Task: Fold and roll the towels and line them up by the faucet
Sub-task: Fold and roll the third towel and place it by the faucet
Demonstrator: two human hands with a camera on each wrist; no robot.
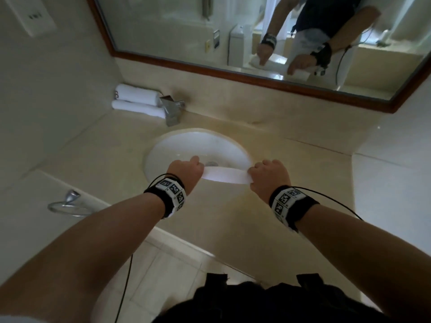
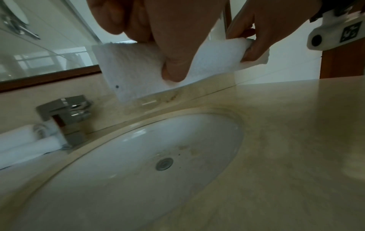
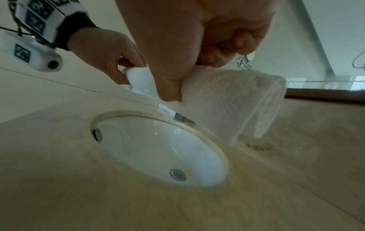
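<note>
Left hand (image 1: 184, 171) and right hand (image 1: 268, 177) each pinch one end of a white towel (image 1: 225, 174) — folded to a strip, stretched between them, held in the air over the sink (image 1: 163, 145). 2 rolled towels (image 1: 136, 100) lie on the table (image 1: 93, 145) just left of the faucet (image 1: 171, 108).

A folded white towel (image 1: 225, 174) hangs above the sink; two rolled towels (image 1: 137, 100) lie beside the faucet (image 1: 172, 108).
</note>
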